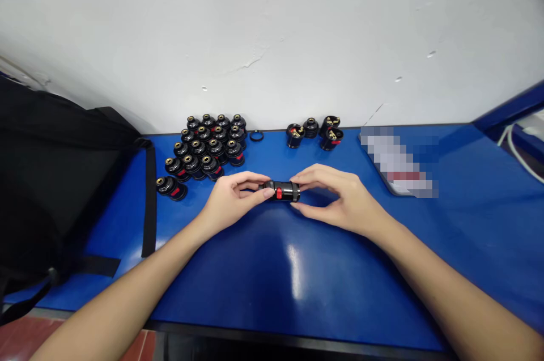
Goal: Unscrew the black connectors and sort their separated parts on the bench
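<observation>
Left grip [229, 201] and right grip [340, 199], turned inward, pinch a black cylinder [288, 191] at opposite ends

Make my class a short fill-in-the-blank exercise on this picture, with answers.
1. The patch on the part between the left hand and right hand is ____ in colour.
2. The table is ____ in colour.
3. The bag is at the picture's ____ edge.

Missing words: red; blue; left.

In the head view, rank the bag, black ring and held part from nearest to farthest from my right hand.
1. Held part: just left of your right hand.
2. Black ring: farther left, toward the wall.
3. Bag: far left.
</observation>
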Available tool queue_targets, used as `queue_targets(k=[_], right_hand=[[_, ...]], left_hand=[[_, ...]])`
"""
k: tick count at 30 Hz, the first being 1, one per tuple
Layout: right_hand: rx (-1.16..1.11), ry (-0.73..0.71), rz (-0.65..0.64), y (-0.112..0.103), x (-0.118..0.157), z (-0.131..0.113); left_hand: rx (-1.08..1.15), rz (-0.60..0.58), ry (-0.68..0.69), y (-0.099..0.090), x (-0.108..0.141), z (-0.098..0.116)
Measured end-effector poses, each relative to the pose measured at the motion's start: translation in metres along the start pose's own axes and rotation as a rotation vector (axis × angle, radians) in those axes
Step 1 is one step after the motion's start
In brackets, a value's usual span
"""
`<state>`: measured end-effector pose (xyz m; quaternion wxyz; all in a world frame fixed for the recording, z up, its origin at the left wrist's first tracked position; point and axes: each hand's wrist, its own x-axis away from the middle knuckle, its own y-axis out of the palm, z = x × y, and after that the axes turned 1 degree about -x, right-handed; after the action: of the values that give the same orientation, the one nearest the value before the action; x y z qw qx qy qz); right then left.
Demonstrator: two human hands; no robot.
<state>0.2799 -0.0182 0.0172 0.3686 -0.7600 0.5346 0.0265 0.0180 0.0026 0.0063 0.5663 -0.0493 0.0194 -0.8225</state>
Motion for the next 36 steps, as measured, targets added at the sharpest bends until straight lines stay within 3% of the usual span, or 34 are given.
queue_targets(k=[7,15,20,30,36], right_hand=[[-0.027,0.03,-0.005,0.001,0.002,0.003],[-0.142,0.156,-0.019,0.002,0.003,0.004],[-0.192,0.19,-0.023,0.004,0.003,0.004],[-0.192,0.197,0.003,0.004,0.003,0.003],[-0.17,0.164,-0.001,0.004,0.003,0.004]], left_hand=[[0.028,-0.009,0.03,0.001,0.001,-0.006],[-0.104,-0.097,0.433,-0.005,0.0,-0.009],[-0.277,-0.074,0.558,-0.003,0.002,-0.009],[-0.373,-0.083,0.564,-0.004,0.002,-0.01],[-0.631,0.056,0.494,-0.005,0.003,-0.005]])
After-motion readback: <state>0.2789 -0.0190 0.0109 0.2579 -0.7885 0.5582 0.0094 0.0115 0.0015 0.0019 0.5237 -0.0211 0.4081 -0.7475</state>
